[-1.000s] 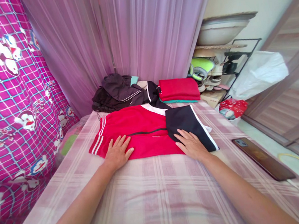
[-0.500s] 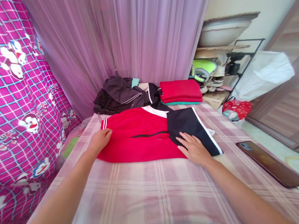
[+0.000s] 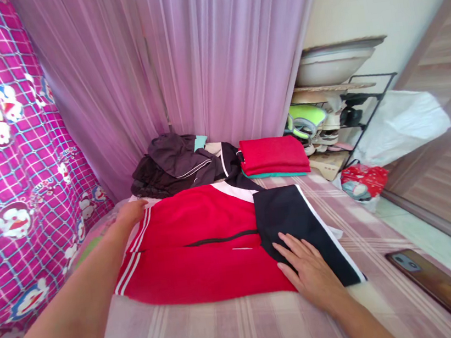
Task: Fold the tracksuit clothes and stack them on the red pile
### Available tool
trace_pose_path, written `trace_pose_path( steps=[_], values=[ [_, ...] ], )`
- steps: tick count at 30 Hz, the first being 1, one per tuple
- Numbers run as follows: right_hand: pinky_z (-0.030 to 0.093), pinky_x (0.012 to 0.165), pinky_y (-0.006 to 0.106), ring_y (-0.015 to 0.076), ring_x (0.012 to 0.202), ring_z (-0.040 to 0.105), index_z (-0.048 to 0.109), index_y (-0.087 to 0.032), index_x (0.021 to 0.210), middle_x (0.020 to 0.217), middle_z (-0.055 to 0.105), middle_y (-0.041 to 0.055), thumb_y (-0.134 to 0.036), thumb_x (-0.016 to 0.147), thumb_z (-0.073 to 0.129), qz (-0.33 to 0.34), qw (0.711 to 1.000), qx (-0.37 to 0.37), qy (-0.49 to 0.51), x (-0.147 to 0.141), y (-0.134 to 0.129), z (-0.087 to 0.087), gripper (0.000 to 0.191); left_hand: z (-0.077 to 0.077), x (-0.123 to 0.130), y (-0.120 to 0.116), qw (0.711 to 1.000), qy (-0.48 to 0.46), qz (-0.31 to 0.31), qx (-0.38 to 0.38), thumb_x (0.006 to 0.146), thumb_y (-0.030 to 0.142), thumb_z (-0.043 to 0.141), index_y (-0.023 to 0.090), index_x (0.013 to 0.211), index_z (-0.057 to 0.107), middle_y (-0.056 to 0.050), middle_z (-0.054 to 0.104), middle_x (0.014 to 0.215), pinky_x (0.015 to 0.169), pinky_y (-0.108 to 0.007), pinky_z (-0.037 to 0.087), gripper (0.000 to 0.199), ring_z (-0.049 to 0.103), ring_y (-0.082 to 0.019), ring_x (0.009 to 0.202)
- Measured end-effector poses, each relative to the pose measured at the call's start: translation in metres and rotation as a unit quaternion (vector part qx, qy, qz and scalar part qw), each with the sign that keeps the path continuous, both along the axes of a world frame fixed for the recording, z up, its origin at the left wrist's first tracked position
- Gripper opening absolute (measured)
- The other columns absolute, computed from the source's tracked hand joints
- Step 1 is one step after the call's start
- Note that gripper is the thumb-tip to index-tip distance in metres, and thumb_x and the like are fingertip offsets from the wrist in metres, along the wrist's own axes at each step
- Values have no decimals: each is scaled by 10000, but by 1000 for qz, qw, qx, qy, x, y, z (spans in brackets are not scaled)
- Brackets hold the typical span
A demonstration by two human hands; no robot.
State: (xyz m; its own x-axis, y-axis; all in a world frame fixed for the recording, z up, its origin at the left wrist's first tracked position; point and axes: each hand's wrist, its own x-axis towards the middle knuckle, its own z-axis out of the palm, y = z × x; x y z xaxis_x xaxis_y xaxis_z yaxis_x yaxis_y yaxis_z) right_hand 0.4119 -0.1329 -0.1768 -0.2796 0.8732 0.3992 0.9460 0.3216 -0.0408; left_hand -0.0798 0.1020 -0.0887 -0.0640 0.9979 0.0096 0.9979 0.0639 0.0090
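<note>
A red jacket (image 3: 206, 271) with a dark zip line lies spread on the checked bed cover. White double stripes run along its left hem, and a white band borders its dark upper part. At the far left corner of that hem, my left hand (image 3: 132, 210) has its fingers closed on the cloth edge; the fingertips are partly hidden. My right hand (image 3: 307, 266) rests flat with fingers spread on the dark section (image 3: 285, 211) of the jacket, near its white-edged right side.
Behind the jacket lie a heap of dark clothes (image 3: 171, 168) and a folded red garment (image 3: 273, 156) on green cloth. A phone (image 3: 444, 287) lies at the bed's right side. A shoe rack (image 3: 363, 128) and white bag (image 3: 404, 123) stand beyond. Patterned pink fabric (image 3: 21, 162) hangs left.
My left hand has moved left and away from me to the hem's far corner, and the striped hem now lies spread out. My right hand stays on the dark section. The view has shifted.
</note>
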Motion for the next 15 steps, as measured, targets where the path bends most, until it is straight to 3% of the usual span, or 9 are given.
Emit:
trace_pose_path(
  steps=[4,8,12,15],
  values=[
    [399,1092,490,257,1345,491,610,-258,1344,1492,506,79,-386,974,459,2,1000,8,-7,0,-1,0,420,0,-1,19,996,-14,-48,-72,769,374,490,236,956,761,-57,766,1040,847,-270,489,358,676,-239,1010],
    [408,1079,482,260,1327,507,615,-259,1337,1480,520,80,-395,976,450,6,1000,18,-11,2,-1,0,420,1,-2,26,989,-25,-72,-126,697,416,532,208,728,713,-46,742,791,724,-267,473,277,668,-225,820],
    [410,1075,473,254,1327,508,613,-263,1337,1477,524,78,-406,981,437,12,1000,23,-13,3,-1,0,422,5,-2,26,988,-31,-76,-129,686,440,532,194,783,660,-34,704,778,667,-265,450,293,639,-209,775],
    [403,1080,471,252,1332,501,609,-272,1340,1478,523,74,-407,981,438,11,1000,20,-8,2,-3,1,420,10,-3,22,993,-54,-73,-82,692,450,558,206,900,633,-25,690,828,687,-276,457,329,638,-220,807]
  ],
)
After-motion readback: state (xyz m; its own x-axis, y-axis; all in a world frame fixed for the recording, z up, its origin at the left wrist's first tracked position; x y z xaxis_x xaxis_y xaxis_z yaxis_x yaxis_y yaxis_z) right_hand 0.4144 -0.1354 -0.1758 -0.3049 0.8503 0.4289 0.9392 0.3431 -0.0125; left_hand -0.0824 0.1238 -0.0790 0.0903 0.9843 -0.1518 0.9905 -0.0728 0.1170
